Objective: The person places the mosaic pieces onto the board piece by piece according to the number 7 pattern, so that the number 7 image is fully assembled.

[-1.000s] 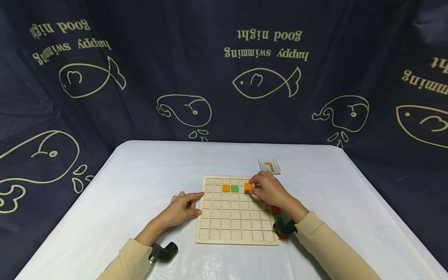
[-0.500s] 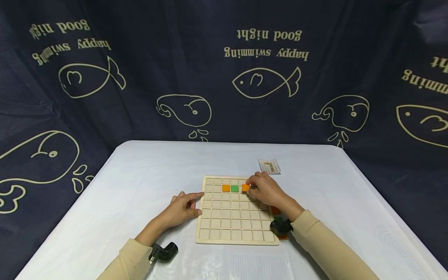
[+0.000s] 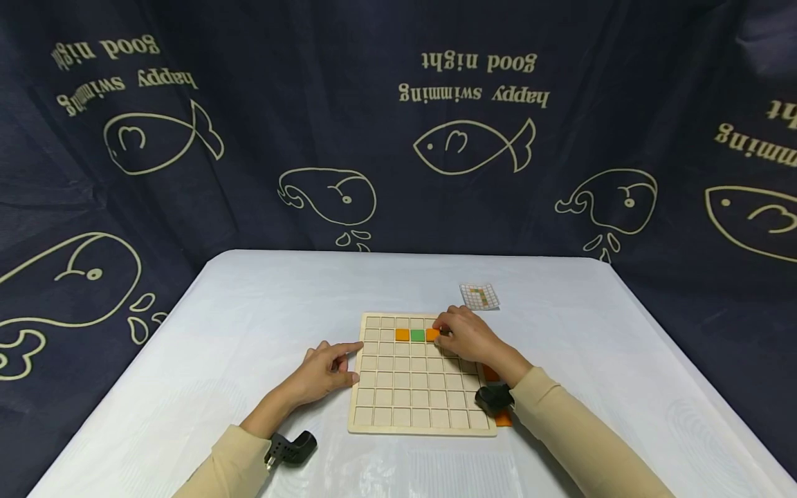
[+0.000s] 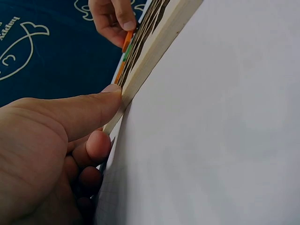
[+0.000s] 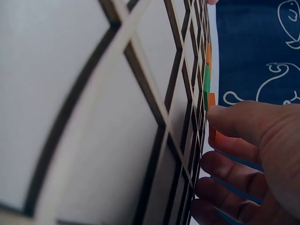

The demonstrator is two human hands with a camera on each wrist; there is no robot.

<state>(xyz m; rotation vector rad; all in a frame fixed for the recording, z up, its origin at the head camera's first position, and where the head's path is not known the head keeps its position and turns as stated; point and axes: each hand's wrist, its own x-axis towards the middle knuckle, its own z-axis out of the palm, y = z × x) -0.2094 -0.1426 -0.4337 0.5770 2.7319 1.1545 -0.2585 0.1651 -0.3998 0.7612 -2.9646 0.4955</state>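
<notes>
A wooden grid board [image 3: 411, 399] lies on the white table. In its second row from the back sit an orange square tile [image 3: 402, 335] and, right beside it, a green tile [image 3: 417, 335]. My right hand [image 3: 471, 339] pinches another orange tile [image 5: 212, 136] between thumb and fingers, right up against the green one; in the right wrist view it stands slightly proud of the grid. My left hand [image 3: 320, 373] touches the board's left edge with a straight index finger and the thumb, spread apart; its other fingers are curled underneath.
Behind the board lies a small printed card [image 3: 479, 297] with a coloured grid pattern. More orange tiles [image 3: 503, 419] lie along the board's right edge, partly hidden by my right wrist and its black camera [image 3: 494, 400]. A dark patterned cloth [image 3: 398, 207] hangs behind the table.
My right hand has moved left with the orange tile and lowered it beside the green tile. The left hand has stayed at the board's edge.
</notes>
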